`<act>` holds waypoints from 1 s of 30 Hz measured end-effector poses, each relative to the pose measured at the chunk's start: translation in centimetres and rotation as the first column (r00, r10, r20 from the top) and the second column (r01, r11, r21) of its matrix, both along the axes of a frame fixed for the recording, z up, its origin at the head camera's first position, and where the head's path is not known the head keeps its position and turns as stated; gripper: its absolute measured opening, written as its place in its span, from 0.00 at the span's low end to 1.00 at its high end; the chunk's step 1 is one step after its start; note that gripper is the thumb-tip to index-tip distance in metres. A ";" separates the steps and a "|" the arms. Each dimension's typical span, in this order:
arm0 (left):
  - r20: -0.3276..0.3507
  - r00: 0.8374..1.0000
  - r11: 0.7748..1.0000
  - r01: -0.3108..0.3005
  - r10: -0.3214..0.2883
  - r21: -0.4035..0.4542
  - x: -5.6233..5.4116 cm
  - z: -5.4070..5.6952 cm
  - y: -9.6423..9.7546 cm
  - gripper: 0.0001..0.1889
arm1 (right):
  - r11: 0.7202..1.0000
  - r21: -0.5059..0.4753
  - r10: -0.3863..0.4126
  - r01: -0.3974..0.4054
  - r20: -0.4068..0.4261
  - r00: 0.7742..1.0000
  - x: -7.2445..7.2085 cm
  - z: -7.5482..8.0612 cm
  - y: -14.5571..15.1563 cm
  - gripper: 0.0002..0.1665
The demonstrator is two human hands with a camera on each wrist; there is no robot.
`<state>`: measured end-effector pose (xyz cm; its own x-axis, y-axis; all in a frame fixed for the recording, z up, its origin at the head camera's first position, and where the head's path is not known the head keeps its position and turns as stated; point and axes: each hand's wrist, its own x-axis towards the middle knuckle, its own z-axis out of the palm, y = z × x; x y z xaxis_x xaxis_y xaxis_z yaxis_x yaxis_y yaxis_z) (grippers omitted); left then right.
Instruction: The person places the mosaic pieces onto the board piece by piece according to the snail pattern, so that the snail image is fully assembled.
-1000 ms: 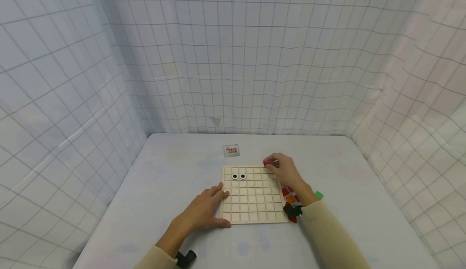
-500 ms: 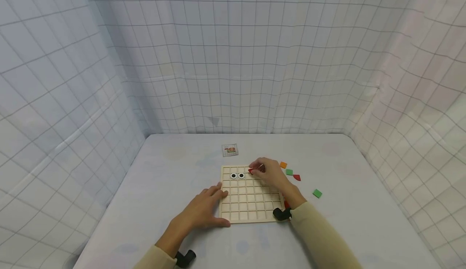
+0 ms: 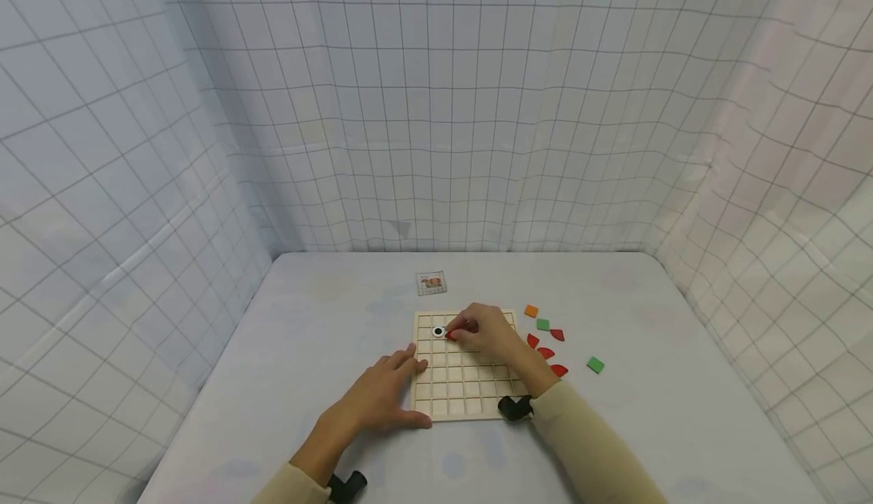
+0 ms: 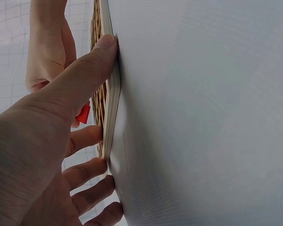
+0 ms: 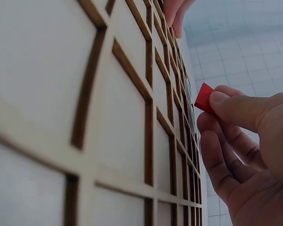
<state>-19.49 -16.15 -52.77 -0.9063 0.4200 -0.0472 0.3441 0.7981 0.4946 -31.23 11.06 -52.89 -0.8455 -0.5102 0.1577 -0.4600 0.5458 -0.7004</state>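
Observation:
A pale wooden grid board [image 3: 443, 407] lies on the table. Spread along its left edge, my left hand [image 3: 382, 394] touches the rim, its thumb at the near corner. My right hand [image 3: 486, 335] is over the board's upper part, pinching a small red tile [image 5: 203, 98] between thumb and fingers. In the right wrist view this tile is held just off the grid. One round black-and-white eye piece [image 3: 439, 331] shows in the upper left cells; the second is hidden or nearly so by the right hand.
Right of the board lie several red pieces [image 3: 558, 370], an orange tile [image 3: 531, 311], a green tile [image 3: 542, 324] and another green tile [image 3: 596, 365] farther out. A small picture card [image 3: 431, 283] lies behind the board. Gridded white curtains [image 3: 436, 148] enclose the table.
My right hand has moved left across the board with the red tile, from the upper right corner to the eye pieces, uncovering the loose pieces at the right. The left hand stays put.

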 end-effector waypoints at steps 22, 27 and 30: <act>0.000 1.000 1.000 -0.001 0.001 0.005 0.4 0.8 0.2 0.55 | 0.994 0.079 0.081 -0.076 -0.061 0.995 0.5 0.2 -2.6 0.05; -0.005 1.000 1.000 0.007 -0.007 0.015 0.5 0.8 0.1 0.54 | 0.992 0.104 0.087 -0.077 -0.087 0.992 0.4 0.2 -2.7 0.05; -0.006 1.000 1.000 0.011 -0.011 0.016 0.5 0.7 0.1 0.54 | 0.991 0.094 0.105 -0.095 -0.108 0.989 0.3 0.0 -2.5 0.05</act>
<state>-18.98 -16.03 -52.03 -0.9020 0.4304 -0.0352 0.3556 0.7865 0.5050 -30.91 8.51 -52.86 -0.7689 -0.6075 0.1993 -0.5883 0.5502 -0.5926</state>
